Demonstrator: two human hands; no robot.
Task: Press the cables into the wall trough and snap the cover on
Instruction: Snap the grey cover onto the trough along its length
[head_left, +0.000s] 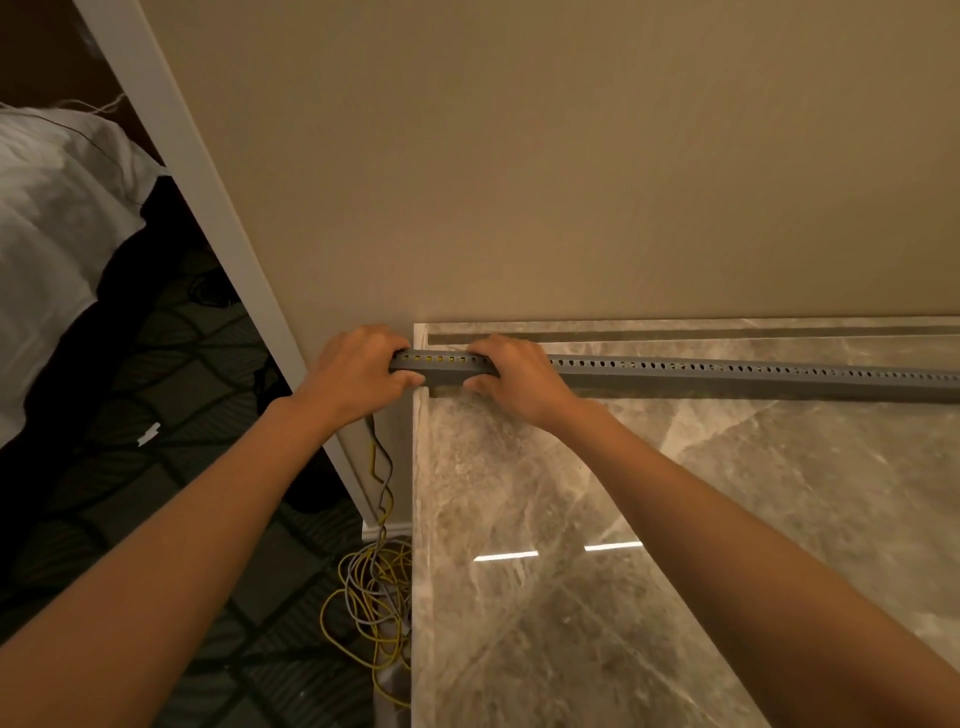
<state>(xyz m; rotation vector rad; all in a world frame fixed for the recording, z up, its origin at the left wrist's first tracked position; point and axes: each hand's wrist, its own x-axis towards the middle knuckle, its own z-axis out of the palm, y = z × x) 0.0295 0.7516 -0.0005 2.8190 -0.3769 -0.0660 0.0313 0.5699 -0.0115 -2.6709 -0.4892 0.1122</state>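
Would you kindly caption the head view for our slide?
Both hands, left and right, clamp the grey perforated plastic cable trough at its left end; yellow and grey cables dangle below.

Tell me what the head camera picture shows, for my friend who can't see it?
Two hands, the left hand and the right hand, grip the end of a long grey trough on a wall. Yellow and grey cables hang from that end and pile on the floor.
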